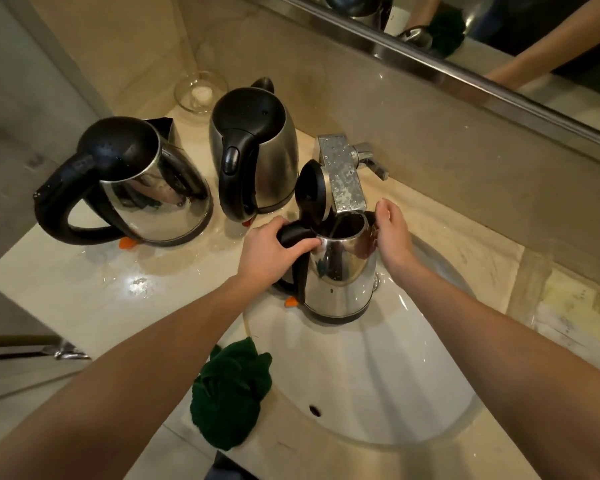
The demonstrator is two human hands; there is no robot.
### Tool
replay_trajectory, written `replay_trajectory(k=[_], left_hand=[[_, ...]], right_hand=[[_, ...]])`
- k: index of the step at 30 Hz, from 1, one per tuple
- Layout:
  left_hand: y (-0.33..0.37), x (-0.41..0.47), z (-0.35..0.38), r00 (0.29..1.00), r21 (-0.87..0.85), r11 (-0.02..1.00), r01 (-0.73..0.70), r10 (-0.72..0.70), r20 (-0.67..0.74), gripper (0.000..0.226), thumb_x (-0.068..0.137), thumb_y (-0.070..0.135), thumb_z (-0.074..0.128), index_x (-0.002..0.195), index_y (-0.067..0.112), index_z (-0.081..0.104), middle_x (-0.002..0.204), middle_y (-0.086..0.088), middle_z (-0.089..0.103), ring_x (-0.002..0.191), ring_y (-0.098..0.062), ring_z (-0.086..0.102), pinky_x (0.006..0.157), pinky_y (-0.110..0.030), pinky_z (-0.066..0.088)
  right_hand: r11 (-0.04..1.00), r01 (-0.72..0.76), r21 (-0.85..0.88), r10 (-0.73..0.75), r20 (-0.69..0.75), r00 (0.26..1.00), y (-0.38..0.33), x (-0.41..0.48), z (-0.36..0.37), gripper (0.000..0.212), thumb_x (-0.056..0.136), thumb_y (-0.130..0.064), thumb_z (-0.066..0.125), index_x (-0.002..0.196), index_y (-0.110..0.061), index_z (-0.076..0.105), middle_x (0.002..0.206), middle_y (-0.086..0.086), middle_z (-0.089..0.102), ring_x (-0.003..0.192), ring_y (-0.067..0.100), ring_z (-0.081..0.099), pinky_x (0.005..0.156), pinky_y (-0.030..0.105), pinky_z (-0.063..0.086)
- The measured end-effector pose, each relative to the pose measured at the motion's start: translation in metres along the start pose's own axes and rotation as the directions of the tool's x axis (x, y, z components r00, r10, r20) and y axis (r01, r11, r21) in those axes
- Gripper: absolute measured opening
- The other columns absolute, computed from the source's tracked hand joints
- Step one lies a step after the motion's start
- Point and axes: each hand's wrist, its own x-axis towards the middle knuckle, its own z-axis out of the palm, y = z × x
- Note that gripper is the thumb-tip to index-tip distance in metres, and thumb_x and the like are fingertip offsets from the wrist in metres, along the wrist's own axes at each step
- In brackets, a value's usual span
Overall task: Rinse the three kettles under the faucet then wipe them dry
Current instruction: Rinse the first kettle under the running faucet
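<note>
Over the white oval basin (378,375), left hand (270,252) grips the black handle (296,233) of a shiny steel kettle (340,282) under the chrome faucet (343,171); right hand (393,233), loosely curled, just beside its spout.

Dim, warm indoor light gives the whole scene a yellowish tint. One sharp glare spot sits on the wet tabletop (137,284). Streaky highlights run over the held kettle (340,271) and the droplet-covered faucet (343,174). The white sink (395,382) is brightest, crossed by soft fan-shaped shadows. Wide-angle distortion bows the mirror frame (464,77) and stretches the lower corners. Detail is slightly soft throughout.
</note>
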Motion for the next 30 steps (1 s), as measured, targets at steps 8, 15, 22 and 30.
replay_trajectory(k=[8, 15, 22, 30], left_hand=[[-0.009, 0.002, 0.002, 0.997, 0.066, 0.996, -0.067, 0.064, 0.051, 0.054, 0.074, 0.063, 0.062, 0.105, 0.020, 0.057, 0.092, 0.005, 0.066, 0.087, -0.012, 0.062, 0.080, -0.031, 0.054], [-0.025, -0.002, 0.002, 0.990, 0.063, 0.990, -0.123, 0.119, 0.069, 0.053, 0.075, 0.057, 0.063, 0.111, 0.017, 0.058, 0.101, 0.000, 0.068, 0.095, -0.016, 0.063, 0.089, -0.034, 0.052], [-0.023, 0.005, 0.007, 0.995, 0.034, 0.996, -0.086, 0.088, -0.048, 0.046, 0.080, 0.044, 0.069, 0.112, 0.012, 0.060, 0.101, -0.002, 0.067, 0.091, -0.010, 0.057, 0.083, -0.020, 0.044], [-0.029, 0.008, 0.009, 0.986, 0.060, 0.987, -0.146, 0.150, -0.073, 0.064, 0.072, 0.064, 0.055, 0.107, 0.010, 0.063, 0.094, -0.002, 0.069, 0.085, -0.013, 0.061, 0.078, -0.005, 0.039]], right_hand=[[0.995, 0.032, -0.091, -0.032, -0.006, 0.999, 0.002, 0.003, -0.008, 0.046, 0.104, -0.048, 0.027, 0.129, -0.016, 0.049, 0.114, -0.003, 0.052, 0.107, 0.015, 0.046, 0.089, 0.031, 0.034], [0.897, 0.161, -0.413, -0.219, -0.098, 0.971, 0.005, 0.017, -0.027, 0.046, 0.105, -0.043, 0.030, 0.128, -0.012, 0.053, 0.112, -0.002, 0.054, 0.101, 0.013, 0.047, 0.085, 0.029, 0.034], [0.796, 0.200, -0.571, -0.289, -0.069, 0.955, 0.026, 0.038, -0.042, 0.048, 0.103, -0.047, 0.029, 0.129, -0.016, 0.053, 0.131, 0.005, 0.056, 0.122, 0.023, 0.047, 0.098, 0.038, 0.038], [0.633, 0.372, -0.679, -0.407, 0.116, 0.906, 0.032, 0.049, -0.037, 0.048, 0.104, -0.045, 0.027, 0.138, -0.018, 0.047, 0.146, 0.001, 0.044, 0.136, 0.017, 0.034, 0.111, 0.034, 0.026]])
